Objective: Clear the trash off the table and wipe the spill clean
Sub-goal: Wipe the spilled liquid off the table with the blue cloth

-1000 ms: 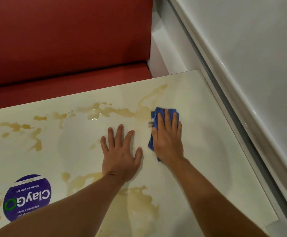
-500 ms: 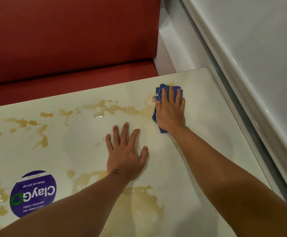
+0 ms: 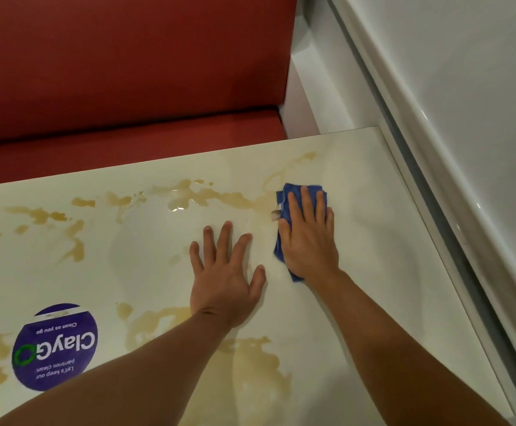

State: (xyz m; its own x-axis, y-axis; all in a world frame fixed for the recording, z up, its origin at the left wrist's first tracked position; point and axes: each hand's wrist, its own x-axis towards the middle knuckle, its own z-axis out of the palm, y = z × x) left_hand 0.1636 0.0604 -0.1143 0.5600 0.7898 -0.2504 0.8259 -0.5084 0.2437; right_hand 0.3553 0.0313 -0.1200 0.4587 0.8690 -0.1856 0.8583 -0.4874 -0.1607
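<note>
Under your flat right hand (image 3: 307, 238) the blue cloth (image 3: 282, 207) may just smear the brown spill (image 3: 207, 196) toward your splayed, empty left hand (image 3: 224, 278) if it saturates.

cloth (image 3: 284, 207): blue | spill (image 3: 189, 195): tan, perhaps brownish | table (image 3: 373, 241): cream | bench (image 3: 127, 72): red | sticker (image 3: 55, 345): purple

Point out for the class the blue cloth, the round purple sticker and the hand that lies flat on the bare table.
blue cloth (image 3: 284, 200): head view, on its top left corner, beyond the fingers.
round purple sticker (image 3: 55, 348): head view, on its middle, by the lettering.
left hand (image 3: 224, 282): head view, on the back of the hand.
</note>
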